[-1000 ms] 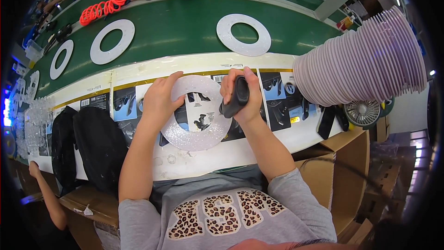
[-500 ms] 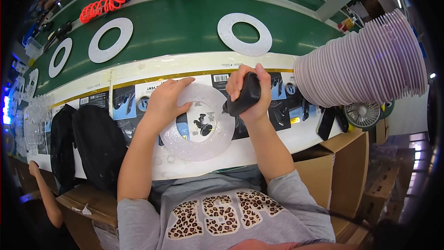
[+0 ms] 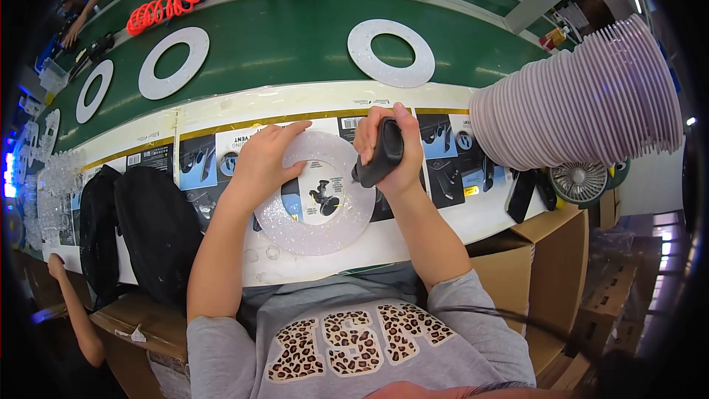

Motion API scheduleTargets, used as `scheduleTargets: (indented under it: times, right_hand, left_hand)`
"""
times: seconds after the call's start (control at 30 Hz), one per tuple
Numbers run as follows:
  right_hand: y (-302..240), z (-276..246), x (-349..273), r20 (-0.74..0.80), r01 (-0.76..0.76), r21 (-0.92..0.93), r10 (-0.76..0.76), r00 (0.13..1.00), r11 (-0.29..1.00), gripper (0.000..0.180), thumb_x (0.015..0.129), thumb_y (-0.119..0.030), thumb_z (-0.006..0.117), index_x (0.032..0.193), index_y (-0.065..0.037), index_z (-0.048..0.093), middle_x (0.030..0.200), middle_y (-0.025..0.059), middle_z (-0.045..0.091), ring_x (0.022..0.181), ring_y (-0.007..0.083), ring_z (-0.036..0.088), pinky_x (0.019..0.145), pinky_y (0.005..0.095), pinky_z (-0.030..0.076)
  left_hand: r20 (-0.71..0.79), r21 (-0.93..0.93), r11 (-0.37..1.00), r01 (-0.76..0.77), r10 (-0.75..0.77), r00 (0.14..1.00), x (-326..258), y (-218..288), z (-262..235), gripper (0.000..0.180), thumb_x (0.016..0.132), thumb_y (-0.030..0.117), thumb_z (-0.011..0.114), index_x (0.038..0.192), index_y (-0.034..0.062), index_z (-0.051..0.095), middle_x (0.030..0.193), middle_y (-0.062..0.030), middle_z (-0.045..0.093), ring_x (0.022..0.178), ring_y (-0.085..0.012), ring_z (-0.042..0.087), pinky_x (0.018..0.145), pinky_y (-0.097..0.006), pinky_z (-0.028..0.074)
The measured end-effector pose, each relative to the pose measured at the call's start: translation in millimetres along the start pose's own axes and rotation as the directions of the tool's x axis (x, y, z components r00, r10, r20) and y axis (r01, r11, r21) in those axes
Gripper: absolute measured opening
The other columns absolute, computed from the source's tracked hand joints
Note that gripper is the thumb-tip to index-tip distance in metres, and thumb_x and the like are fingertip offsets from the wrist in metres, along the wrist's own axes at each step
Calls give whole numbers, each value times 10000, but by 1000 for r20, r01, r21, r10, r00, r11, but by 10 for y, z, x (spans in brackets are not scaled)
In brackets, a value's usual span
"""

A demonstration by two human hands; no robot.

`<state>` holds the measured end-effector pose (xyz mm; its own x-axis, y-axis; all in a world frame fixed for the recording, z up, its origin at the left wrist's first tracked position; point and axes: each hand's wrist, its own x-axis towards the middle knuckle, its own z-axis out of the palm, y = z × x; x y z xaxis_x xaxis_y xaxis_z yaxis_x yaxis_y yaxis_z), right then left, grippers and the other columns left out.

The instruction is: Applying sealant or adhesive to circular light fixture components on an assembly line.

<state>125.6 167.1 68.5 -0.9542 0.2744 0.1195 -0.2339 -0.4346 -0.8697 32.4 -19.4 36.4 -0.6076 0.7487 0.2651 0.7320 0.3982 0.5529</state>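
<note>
A flat, translucent white ring (image 3: 314, 240) with sparkling specks lies on a printed sheet (image 3: 340, 255) before me. My left hand (image 3: 258, 166) rests on its upper left side, thumb and forefinger spread apart, the other fingers partly hidden. In my right hand (image 3: 408, 170) is a black pistol-shaped handheld tool (image 3: 384, 154), fingers wrapped round its grip. The tool's narrow tip points down at the ring's right side; whether it touches cannot be made out. Through the ring's hole shows a printed picture.
A tall leaning stack of similar rings (image 3: 569, 96) stands at right, near a small fan (image 3: 580, 181) and a black phone (image 3: 521, 196). Loose rings (image 3: 391, 72) lie on the green surface (image 3: 273, 52) beyond. Black padded things (image 3: 155, 229) sit at left; an open cardboard box (image 3: 554, 273) is below right.
My right hand and the tool have shifted slightly left along the ring's edge. Two far-left rings have slid slightly left. At the upper left, another person's arm now reaches downward.
</note>
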Motion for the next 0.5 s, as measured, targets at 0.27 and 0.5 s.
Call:
scheduleTargets:
  times: [0.27, 0.5]
  right_hand:
    - [-9, 5, 0, -11, -1, -4, 1, 1000, 1000, 527, 943, -465, 311, 602, -80, 424, 475, 47, 439, 433, 121, 389, 481, 248, 312]
    - [-116, -22, -8, 15, 42, 62, -43, 999, 997, 514, 943, -453, 294, 621, -77, 433, 499, 46, 443, 469, 125, 408, 507, 250, 323]
  left_hand:
    - [2, 13, 1000, -4, 4, 1000, 7, -6, 10, 597, 667, 128, 760, 1226, 132, 549, 925, -93, 623, 863, -258, 597, 767, -355, 490]
    - [-13, 9, 1000, -16, 16, 1000, -6, -15, 2, 601, 664, 126, 760, 1224, 136, 545, 912, -96, 621, 864, -260, 597, 762, -358, 491]
